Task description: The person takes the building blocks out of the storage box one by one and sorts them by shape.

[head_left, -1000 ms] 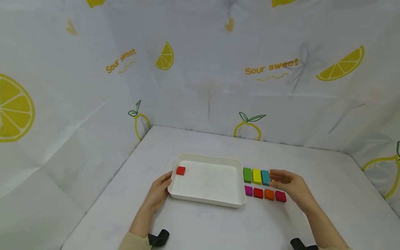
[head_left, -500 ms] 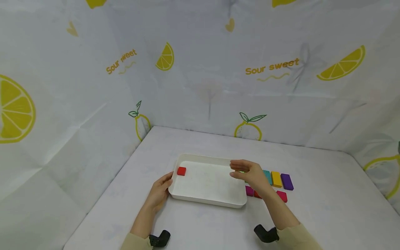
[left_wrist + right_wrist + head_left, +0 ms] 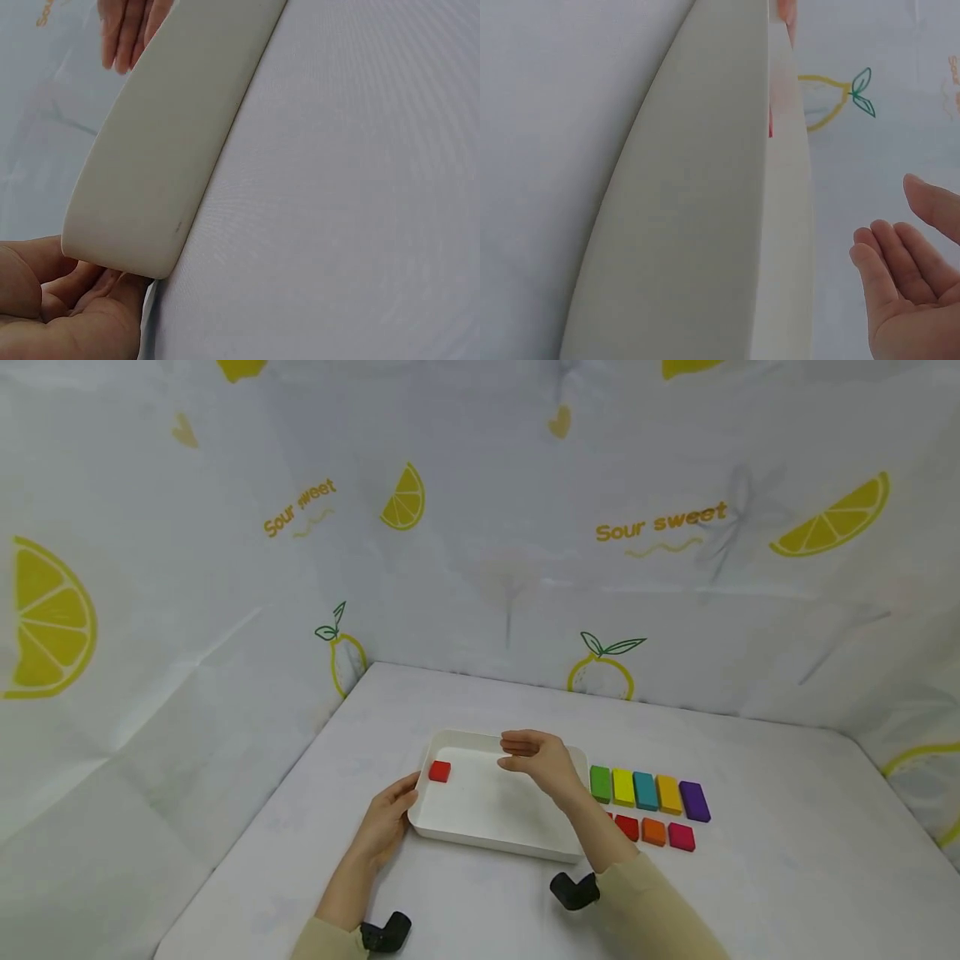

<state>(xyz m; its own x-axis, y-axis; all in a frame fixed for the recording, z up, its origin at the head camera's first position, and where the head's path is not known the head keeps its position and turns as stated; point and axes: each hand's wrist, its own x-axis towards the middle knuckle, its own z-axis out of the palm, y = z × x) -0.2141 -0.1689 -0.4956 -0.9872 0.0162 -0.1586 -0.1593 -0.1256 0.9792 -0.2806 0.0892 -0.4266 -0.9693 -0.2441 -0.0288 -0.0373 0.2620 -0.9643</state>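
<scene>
A shallow white tray (image 3: 498,842) lies on the table, with one red block (image 3: 439,772) inside near its left wall. My left hand (image 3: 386,822) holds the tray's left side; in the left wrist view its fingers (image 3: 94,300) are bent against the tray's corner. Above the tray hovers my right hand (image 3: 543,764), thumb apart from loosely bent fingers. The right wrist view shows nothing in that right hand (image 3: 915,285).
Right of the tray stand two rows of coloured blocks. The back row has green (image 3: 600,784), yellow (image 3: 623,787), blue (image 3: 645,791), amber (image 3: 669,794) and purple (image 3: 695,801) blocks. In front are red (image 3: 627,827), orange (image 3: 653,832) and crimson (image 3: 681,837) ones; my right forearm covers part of this row.
My right hand has moved left, from beside the back-row blocks to above the tray. The left hand stays on the tray's side, and the red block keeps its place.
</scene>
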